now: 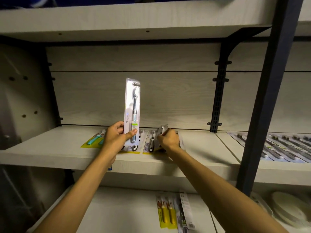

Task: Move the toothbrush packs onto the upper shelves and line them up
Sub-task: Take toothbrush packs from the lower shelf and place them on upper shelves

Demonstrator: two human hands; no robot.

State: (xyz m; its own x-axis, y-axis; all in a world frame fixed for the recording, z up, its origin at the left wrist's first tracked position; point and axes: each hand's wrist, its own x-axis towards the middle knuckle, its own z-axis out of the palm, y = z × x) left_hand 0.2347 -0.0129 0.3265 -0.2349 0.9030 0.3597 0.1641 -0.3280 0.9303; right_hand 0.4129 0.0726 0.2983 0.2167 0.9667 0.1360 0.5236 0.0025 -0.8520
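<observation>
I see my left hand (117, 137) holding a Niepo toothbrush pack (132, 108) straight up, with the thumb pressed on the front of the card near its bottom and the fingers curled behind it. I think it stands up like this so I can see the front and pick a spot before I lay it down. It is over the upper shelf (50, 147), close to the back wall. My right hand (168, 140), at 3 o'clock from the left one, is curled over a silver pack (161, 132) that is tipped up off the shelf; the fingers pinch it, but it is blurry, so I cannot tell just how. Lying flat under and between my hands are two yellow-edged JING PAI packs (148, 145), side by side with their bottoms toward the shelf front, which looks like the start of a row. At 9 o'clock from my left hand lies a teal toothbrush pack (94, 140), a little crooked. I think I am about to set the silver pack down beside the row. More yellow packs (165, 211) wait on the lower shelf (117, 207) at 6 o'clock, so the job is not near done. On the next shelf at 3 o'clock, many dark packs (277, 147) already lie in a neat row.
</observation>
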